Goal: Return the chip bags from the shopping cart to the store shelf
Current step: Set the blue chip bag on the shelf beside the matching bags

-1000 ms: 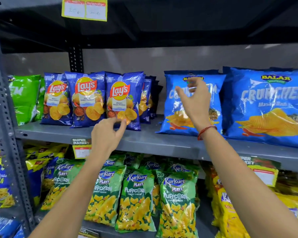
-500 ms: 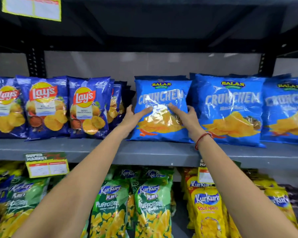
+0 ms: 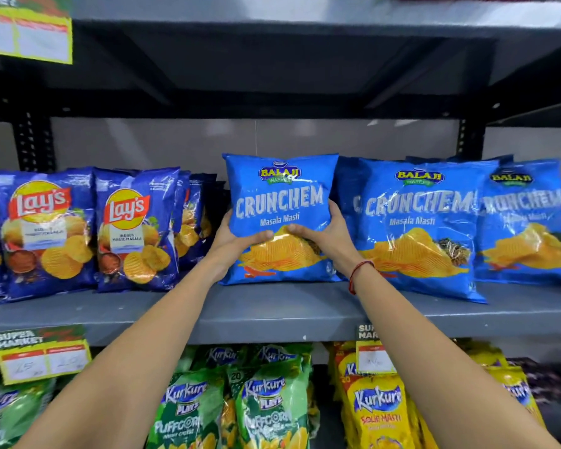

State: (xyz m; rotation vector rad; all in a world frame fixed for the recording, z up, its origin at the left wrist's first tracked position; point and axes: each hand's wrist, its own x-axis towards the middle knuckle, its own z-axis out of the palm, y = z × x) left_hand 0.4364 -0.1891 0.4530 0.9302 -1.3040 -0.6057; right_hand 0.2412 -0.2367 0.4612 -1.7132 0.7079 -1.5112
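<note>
A light blue Balaji Crunchem chip bag [image 3: 280, 196] stands upright on the grey middle shelf [image 3: 272, 312]. My left hand [image 3: 237, 236] grips its left side, thumb across the front. My right hand [image 3: 321, 234], with a red thread on the wrist, grips its right side the same way. Two more Crunchem bags [image 3: 415, 222] stand right of it, the nearer one touching it. Dark blue Lay's bags [image 3: 133, 228] stand in rows to the left. The shopping cart is out of view.
Green Kurkure Puffcorn bags [image 3: 266, 406] and yellow Kurkure bags [image 3: 376, 413] fill the lower shelf. Price tags [image 3: 42, 354] hang on the shelf edge. Another shelf [image 3: 305, 14] runs overhead. A narrow gap separates the Lay's rows from the held bag.
Both hands went from reaching at the shelf to closing on the Crunchem bag's sides. The bag now stands more upright and the view has shifted right and closer.
</note>
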